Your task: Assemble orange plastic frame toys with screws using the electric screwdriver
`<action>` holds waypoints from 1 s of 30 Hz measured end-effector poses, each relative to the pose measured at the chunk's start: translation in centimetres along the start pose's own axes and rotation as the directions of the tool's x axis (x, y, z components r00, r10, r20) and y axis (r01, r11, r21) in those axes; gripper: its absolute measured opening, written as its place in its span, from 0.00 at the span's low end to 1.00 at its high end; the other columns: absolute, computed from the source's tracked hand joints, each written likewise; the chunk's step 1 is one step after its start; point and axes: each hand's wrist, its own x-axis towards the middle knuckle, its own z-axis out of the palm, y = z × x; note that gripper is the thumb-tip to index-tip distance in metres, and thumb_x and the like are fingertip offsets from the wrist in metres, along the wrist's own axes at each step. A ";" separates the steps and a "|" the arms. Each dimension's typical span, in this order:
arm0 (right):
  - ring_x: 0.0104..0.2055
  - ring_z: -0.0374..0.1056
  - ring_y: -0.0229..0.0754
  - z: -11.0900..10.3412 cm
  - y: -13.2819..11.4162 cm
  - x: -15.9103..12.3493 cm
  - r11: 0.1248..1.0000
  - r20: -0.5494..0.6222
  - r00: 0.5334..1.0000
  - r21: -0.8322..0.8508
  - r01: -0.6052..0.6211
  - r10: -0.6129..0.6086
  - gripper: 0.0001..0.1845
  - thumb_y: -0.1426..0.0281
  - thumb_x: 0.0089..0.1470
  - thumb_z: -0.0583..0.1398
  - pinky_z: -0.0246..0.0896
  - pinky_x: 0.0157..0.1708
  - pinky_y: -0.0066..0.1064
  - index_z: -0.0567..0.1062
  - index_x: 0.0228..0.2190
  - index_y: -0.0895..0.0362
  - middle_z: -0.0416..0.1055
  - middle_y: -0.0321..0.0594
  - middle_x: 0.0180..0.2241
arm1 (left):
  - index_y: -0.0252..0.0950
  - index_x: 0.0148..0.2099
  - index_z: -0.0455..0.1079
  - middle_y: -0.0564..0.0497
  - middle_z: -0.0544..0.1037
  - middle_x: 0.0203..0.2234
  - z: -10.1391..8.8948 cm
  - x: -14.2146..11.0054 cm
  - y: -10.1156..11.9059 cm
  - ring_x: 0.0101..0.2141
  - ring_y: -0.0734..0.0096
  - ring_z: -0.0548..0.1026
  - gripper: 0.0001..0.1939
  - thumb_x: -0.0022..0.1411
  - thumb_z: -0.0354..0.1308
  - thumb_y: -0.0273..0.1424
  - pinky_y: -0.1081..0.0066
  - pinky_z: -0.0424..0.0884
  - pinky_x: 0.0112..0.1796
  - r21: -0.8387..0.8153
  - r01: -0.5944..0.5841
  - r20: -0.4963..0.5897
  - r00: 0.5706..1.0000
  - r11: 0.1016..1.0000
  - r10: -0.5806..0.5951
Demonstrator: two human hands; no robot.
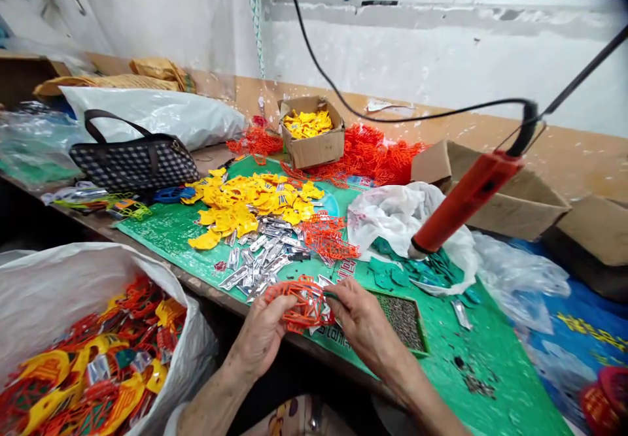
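My left hand (265,335) is closed round an orange-red plastic lattice piece (300,302), its thumb pressed on the near side. At the right end of that piece, my right hand (363,318) pinches a small dark green piece (331,296), partly hidden by the fingers. Just beyond the hands lie loose silver metal plates (265,256) and yellow plastic parts (245,201) in a heap. More orange-red lattice pieces (328,234) rest beside them. A shallow green tray (420,331) of small dark metal bits sits right of my right hand.
An electric screwdriver with a red body (466,204) hangs over a white bag (392,210) with green parts. A white sack (191,318) of mixed pieces stands at the left. Behind are a cardboard box (318,148) of yellow parts and a checkered handbag (137,161).
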 end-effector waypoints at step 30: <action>0.50 0.70 0.50 -2.3 -2.7 -1.9 0.984 0.290 0.957 -0.171 0.055 -0.003 0.32 0.74 0.58 0.58 0.71 0.43 0.40 0.60 0.60 0.41 0.60 0.46 0.57 | 0.33 0.37 0.76 0.49 0.81 0.26 0.8 -0.7 -2.8 0.24 0.68 0.77 0.11 0.49 0.69 0.29 0.67 0.76 0.28 -0.009 0.246 0.087 0.966 0.969 -0.244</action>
